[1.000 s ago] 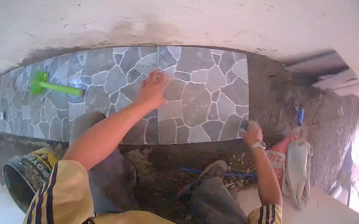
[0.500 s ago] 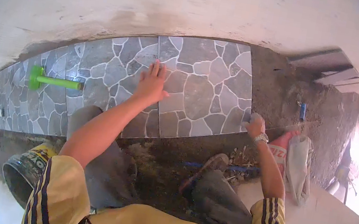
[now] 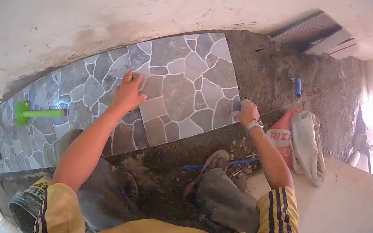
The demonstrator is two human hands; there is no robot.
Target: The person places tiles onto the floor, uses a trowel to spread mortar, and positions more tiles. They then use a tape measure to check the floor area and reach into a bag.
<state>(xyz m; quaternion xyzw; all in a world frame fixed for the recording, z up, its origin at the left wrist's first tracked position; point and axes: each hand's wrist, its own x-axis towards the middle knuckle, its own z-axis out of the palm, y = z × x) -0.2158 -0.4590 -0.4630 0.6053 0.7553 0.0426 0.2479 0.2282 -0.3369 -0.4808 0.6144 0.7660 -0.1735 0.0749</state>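
Down at the bottom of the frame, yellow striped sleeves and bent knees: the person crouches over bare dirt. Lower left, a paint bucket [image 3: 26,205] stands by the knee; centre, a blue rod [image 3: 218,164] lies in the rubble.

Up to the middle: the left hand [image 3: 127,94] lies flat, fingers spread, pressing on the seam where the last stone-pattern tile [image 3: 186,89] meets its neighbour. The right hand [image 3: 247,113], wristwatch showing, is curled at that tile's right edge; the fingers look closed around something small, though what it is cannot be made out. Just right of it, a cement sack [image 3: 282,135] and a grey bag [image 3: 309,144] lean together.

This looks like the seating step: the end tile is being pressed and nudged level with the row. The next move would call for even pressure along the edge and perhaps a tap, since the green rubber mallet [image 3: 34,113] lies well apart, at the left on the laid tiles.

Beyond, raw mortar bed [image 3: 273,72] at upper right, a small blue object on it, then the pale plaster wall [image 3: 117,1] above.
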